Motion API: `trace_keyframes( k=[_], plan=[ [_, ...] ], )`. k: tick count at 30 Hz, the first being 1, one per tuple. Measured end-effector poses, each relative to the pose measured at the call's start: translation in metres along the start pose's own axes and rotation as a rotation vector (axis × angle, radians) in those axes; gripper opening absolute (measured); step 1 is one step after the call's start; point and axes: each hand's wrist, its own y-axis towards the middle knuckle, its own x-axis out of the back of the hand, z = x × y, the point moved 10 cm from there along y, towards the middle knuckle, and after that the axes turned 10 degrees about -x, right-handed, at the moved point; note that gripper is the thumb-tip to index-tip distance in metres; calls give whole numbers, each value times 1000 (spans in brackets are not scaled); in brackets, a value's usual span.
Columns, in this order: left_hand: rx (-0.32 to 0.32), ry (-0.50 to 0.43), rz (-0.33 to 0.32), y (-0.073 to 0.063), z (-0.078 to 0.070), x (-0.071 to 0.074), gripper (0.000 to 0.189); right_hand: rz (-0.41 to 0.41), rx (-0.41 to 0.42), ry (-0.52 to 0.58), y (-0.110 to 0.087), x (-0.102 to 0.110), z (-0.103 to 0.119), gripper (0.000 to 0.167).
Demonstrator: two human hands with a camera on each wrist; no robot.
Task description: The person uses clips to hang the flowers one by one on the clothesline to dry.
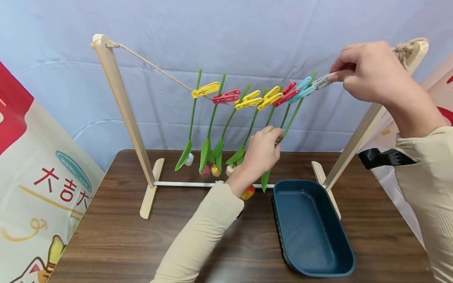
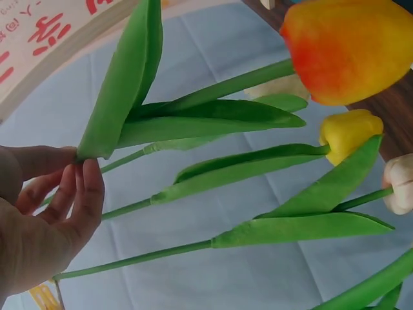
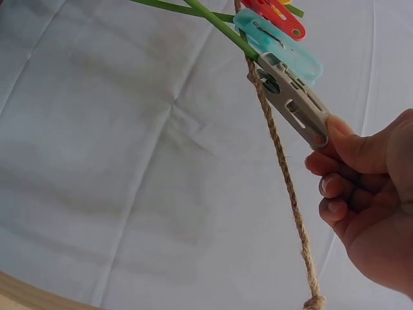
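Note:
My left hand pinches an artificial tulip with an orange-yellow bloom, gripping it where the leaves meet the stem. The bloom hangs downward below that hand in the head view. Up at the rope, my right hand pinches the handle end of a grey clothespin. The pin's other end is at the rope and the top of a green stem. Right beside it on the rope is a light-blue clothespin. Several more tulips hang head down from yellow and red clothespins to the left.
The rope sags between two wooden posts with flat feet, joined low down by a white rod. A dark blue plastic basin stands on the brown wooden table, by the right post. Behind hangs a pale cloth.

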Motion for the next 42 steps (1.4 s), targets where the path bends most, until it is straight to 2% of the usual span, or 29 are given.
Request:
trace_keyframes(
  k=[8, 13, 16, 19, 22, 29, 42],
  plan=[
    [1, -20, 18, -1, -2, -3, 8, 50, -15, -13, -1, -6, -5, 11],
    [24, -31, 19, -2, 1, -4, 10, 96, -52, -29, -1, -8, -11, 17],
    [43, -21, 8, -2, 3, -4, 14, 134, -83, -9, -3, -11, -17, 22],
    [62, -17, -3, -3, 6, -5, 17, 136, -87, 16, -4, -12, -19, 23],
    [67, -12, -10, -4, 6, -5, 19, 118, -73, 20, -4, -11, -18, 21],
    [8, 2, -15, -1, 0, -5, 15, 69, -10, 14, 0, -5, -8, 12],
    [19, -2, 17, 1, 2, -6, 16, 141, 47, -46, 9, -15, 1, 4]
  ],
)
